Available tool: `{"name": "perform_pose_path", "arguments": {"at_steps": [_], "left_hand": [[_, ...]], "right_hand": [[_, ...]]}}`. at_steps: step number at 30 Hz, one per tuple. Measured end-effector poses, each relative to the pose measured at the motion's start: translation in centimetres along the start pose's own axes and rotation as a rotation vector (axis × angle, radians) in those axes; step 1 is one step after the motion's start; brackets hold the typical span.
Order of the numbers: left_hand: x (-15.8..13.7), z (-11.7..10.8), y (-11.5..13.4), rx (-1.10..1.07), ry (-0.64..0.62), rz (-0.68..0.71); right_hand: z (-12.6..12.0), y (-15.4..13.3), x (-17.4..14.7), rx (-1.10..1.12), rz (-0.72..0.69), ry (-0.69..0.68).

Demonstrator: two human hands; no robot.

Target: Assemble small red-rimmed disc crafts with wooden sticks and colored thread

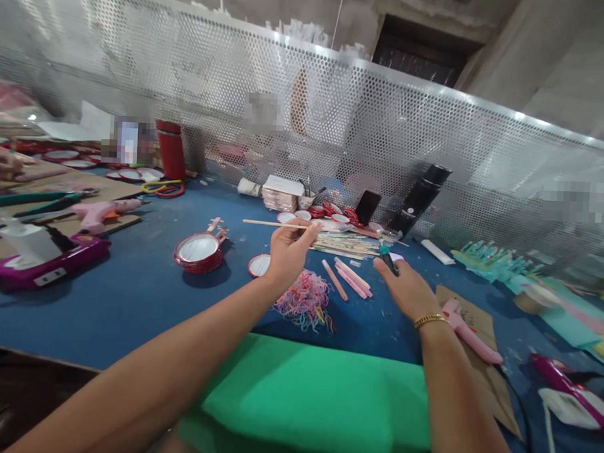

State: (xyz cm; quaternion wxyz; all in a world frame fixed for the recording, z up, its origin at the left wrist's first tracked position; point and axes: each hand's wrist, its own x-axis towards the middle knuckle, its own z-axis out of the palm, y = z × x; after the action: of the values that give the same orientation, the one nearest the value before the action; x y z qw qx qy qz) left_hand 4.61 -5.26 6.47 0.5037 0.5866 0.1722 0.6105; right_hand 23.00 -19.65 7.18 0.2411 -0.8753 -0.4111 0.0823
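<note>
Pinched in my left hand [291, 249] is a thin wooden stick [267, 223], its free end pointing left above the blue table. My right hand [404, 281] is closed around a small tool with a dark green and black handle [387, 257]; its kind I cannot make out. Below my left hand lies a heap of pink and multicoloured threads [306, 300]. Several pink sticks [352, 279] rest between my hands, with a bundle of thin sticks [348, 243] behind them. A small red drum-like piece with a white face [197, 250] stands to the left.
A pink glue gun [470, 333] lies on cardboard at right, another pink glue gun [98, 214] at left. Purple power strips [50, 263] flank the table. A black bottle [419, 199], a phone [367, 207] and a red flask [170, 149] stand behind. Another person's hand [2, 163] is far left.
</note>
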Motion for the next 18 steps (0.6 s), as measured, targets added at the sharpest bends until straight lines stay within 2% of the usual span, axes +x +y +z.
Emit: {"name": "perform_pose_path", "arguments": {"at_steps": [3, 7, 14, 18], "left_hand": [[-0.1, 0.3, -0.1, -0.052, -0.034, -0.103], [-0.3, 0.5, -0.2, -0.089, -0.089, -0.224], [-0.4, 0.3, -0.5, -0.114, -0.159, -0.297], [-0.5, 0.3, -0.7, -0.123, -0.230, -0.301]], "right_hand": [[-0.1, 1.9, 1.2, -0.271, 0.159, -0.074], [1.1, 2.7, 1.7, -0.356, 0.206, -0.144], [1.7, 2.1, 0.5, -0.428, 0.099, -0.104], [1.1, 2.4, 0.1, -0.440, 0.006, -0.003]]}}
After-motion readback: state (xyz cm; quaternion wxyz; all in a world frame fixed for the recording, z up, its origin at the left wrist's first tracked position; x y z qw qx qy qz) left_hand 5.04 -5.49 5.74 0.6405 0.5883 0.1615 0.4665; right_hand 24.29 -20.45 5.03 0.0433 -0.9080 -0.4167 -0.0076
